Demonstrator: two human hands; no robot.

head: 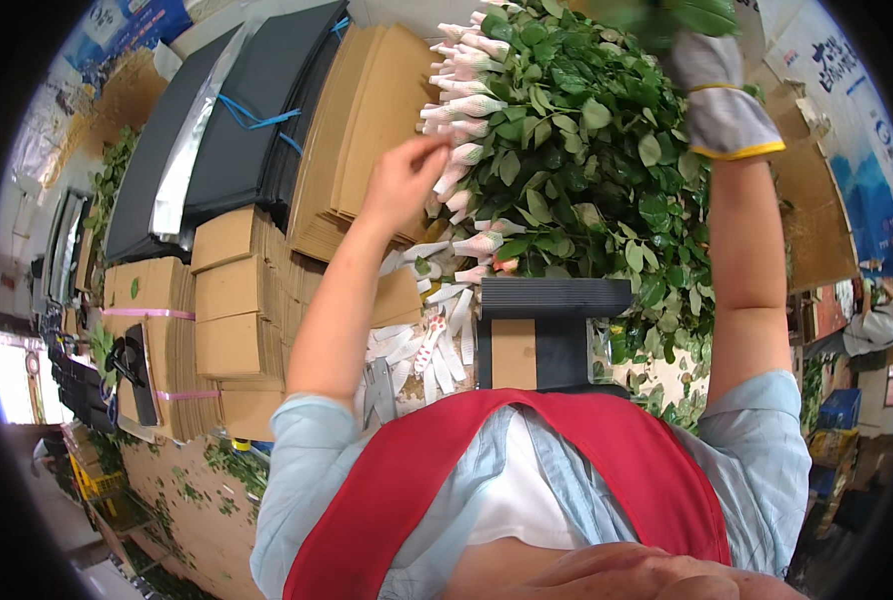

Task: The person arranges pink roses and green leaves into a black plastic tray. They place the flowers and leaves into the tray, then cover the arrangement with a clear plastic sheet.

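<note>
My left hand (pixel 409 184), bare and slightly blurred, reaches to the near side of a row of flower heads in white foam net sleeves (pixel 476 105). Its fingers are bent, with the tips beside one sleeve; whether they grip anything is unclear. My right hand (pixel 707 64) wears a grey glove with a yellow cuff and is at the upper right. Blurred leafy stems (pixel 660 19) are in its grasp, and leaves hide its fingers. Between my arms lies a large heap of leafy flower stems (pixel 589 150). One coral flower (pixel 505 263) shows at its lower left.
Folded cardboard (pixel 375 112), dark sheets (pixel 255 112) and small carton stacks (pixel 229 315) stand at left. Loose foam net sleeves (pixel 454 367), a paw-patterned item (pixel 429 343) and a grey tool (pixel 379 390) lie before me, beside a black ribbed pad (pixel 555 298). Another person (pixel 870 330) is far right.
</note>
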